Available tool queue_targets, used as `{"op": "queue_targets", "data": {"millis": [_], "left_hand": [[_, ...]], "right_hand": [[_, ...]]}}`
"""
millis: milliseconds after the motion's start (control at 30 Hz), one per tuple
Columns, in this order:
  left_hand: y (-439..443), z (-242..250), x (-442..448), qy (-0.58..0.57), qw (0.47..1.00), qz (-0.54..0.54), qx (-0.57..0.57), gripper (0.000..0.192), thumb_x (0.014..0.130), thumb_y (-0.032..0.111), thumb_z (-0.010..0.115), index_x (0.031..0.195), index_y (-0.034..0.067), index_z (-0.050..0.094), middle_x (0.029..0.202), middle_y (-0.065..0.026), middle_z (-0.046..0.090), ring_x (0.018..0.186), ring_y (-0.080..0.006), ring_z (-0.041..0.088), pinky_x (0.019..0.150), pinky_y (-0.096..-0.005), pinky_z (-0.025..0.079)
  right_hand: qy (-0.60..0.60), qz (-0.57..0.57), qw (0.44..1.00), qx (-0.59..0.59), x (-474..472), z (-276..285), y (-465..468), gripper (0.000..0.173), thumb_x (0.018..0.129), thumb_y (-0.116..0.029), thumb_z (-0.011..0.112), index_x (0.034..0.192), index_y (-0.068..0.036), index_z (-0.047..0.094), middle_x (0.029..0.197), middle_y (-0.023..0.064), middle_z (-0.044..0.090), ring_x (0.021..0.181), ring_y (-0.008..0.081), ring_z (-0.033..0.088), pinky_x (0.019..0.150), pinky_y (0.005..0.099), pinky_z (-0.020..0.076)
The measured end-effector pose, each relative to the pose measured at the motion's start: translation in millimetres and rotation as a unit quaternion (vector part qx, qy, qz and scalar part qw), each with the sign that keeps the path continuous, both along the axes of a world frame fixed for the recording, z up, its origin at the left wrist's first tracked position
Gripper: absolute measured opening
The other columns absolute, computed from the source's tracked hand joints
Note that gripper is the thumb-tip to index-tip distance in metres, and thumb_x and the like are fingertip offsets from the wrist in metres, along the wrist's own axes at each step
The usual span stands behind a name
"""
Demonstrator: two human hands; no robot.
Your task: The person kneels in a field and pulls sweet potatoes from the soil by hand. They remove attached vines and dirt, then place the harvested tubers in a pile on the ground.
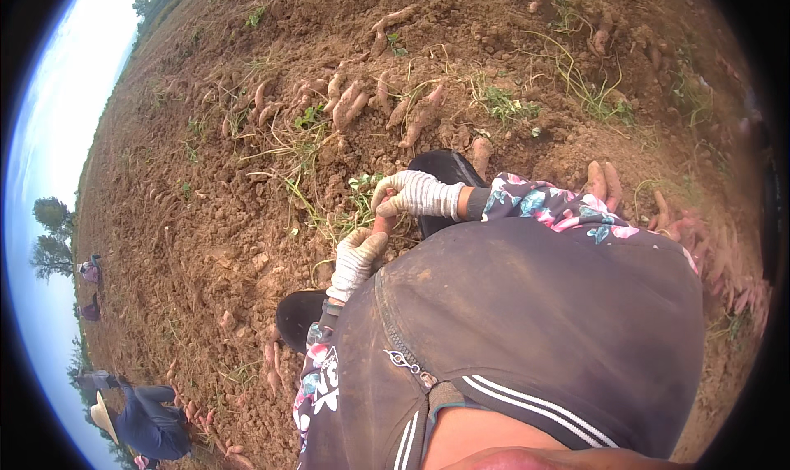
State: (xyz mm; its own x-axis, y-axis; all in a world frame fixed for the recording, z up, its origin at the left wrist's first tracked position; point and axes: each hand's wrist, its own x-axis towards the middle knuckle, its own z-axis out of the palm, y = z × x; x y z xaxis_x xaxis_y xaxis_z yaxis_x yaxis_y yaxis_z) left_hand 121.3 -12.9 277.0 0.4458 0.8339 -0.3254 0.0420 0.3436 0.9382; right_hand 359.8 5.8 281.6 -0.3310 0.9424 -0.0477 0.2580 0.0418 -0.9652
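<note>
My right hand (415, 193), in a dirty white knit glove with grey stripes, grips the upper part of a small reddish sweet potato (384, 222). At its lower end my left hand (358, 260), in a matching glove, has fingers and thumb closed around the root. Gloves cover much of it. Both hands are close together in front of my dark, soil-stained jacket (494, 285), between two black boots (441, 168). Green vine leaves (364, 183) lie on the soil just beyond the right fingers. A larger sweet potato (481, 155) rests beside the upper boot.
Several dug sweet potatoes (423, 117) lie in a row on cloddy brown soil (222, 248). A larger heap (722, 254) is behind me at the right. Loose vines (580, 75) trail over the ground. A person in a straw hat (151, 417) crouches at lower left.
</note>
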Motion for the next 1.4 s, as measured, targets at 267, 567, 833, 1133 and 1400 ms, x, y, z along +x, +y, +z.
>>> {"op": "queue_targets", "data": {"millis": [267, 567, 833, 1133, 1400], "left_hand": [[2.6, -13.1, -16.9, 0.057, 0.997, -0.033, 0.029, 0.019, 0.097, 0.022, 0.075, 0.086, 0.008, 0.067, 0.062, 0.0055, 0.055, 0.051, -0.0044, 0.044, 0.048, -0.0221, 0.035], [58.6, -5.6, -29.9, 0.111, 0.990, 0.058, 0.069, 0.017, 0.100, 0.017, 0.068, 0.111, 0.003, 0.068, 0.086, -0.0041, 0.070, 0.067, -0.0080, 0.061, 0.059, -0.0234, 0.052], [97.9, -43.9, -49.7, 0.151, 0.987, 0.058, 0.013, 0.025, 0.098, 0.018, 0.072, 0.116, 0.002, 0.067, 0.090, -0.0063, 0.070, 0.069, -0.0100, 0.062, 0.063, -0.0257, 0.054], [101.0, -48.1, -43.7, 0.245, 0.967, 0.007, -0.064, 0.026, 0.097, 0.020, 0.069, 0.119, 0.006, 0.066, 0.095, -0.0054, 0.071, 0.073, -0.0114, 0.063, 0.068, -0.0283, 0.055], [107.2, -42.2, -22.0, 0.215, 0.970, 0.002, -0.114, 0.027, 0.095, 0.015, 0.071, 0.119, 0.004, 0.066, 0.093, -0.0054, 0.070, 0.074, -0.0107, 0.061, 0.068, -0.0265, 0.053]], "right_hand": [[0.289, -0.296, 0.910, -0.029, 101.3, -34.6, -6.4, 0.019, 0.089, -0.023, 0.081, 0.102, -0.010, 0.075, 0.091, 0.0044, 0.074, 0.086, 0.0184, 0.067, 0.076, 0.0352, 0.0539], [0.167, -0.700, 0.687, -0.102, 372.5, -184.4, -201.4, 0.042, 0.095, -0.004, 0.068, 0.134, -0.005, 0.053, 0.118, 0.0145, 0.070, 0.097, 0.0234, 0.071, 0.078, 0.0391, 0.0601], [-0.141, -0.629, 0.759, -0.096, 268.6, -192.1, -52.4, 0.072, 0.085, -0.013, 0.084, 0.147, -0.005, 0.047, 0.134, 0.0206, 0.063, 0.117, 0.0304, 0.065, 0.089, 0.0408, 0.0572], [0.076, -0.612, 0.698, -0.363, 140.5, -188.8, 57.7, 0.088, 0.071, -0.029, 0.093, 0.138, 0.009, 0.049, 0.126, 0.0273, 0.067, 0.117, 0.0396, 0.064, 0.100, 0.0454, 0.0503], [0.078, -0.566, 0.773, -0.276, 143.4, -215.8, 62.0, 0.101, 0.070, -0.005, 0.089, 0.150, 0.004, 0.029, 0.117, 0.0206, 0.066, 0.093, 0.0298, 0.070, 0.077, 0.0409, 0.0574]]}}
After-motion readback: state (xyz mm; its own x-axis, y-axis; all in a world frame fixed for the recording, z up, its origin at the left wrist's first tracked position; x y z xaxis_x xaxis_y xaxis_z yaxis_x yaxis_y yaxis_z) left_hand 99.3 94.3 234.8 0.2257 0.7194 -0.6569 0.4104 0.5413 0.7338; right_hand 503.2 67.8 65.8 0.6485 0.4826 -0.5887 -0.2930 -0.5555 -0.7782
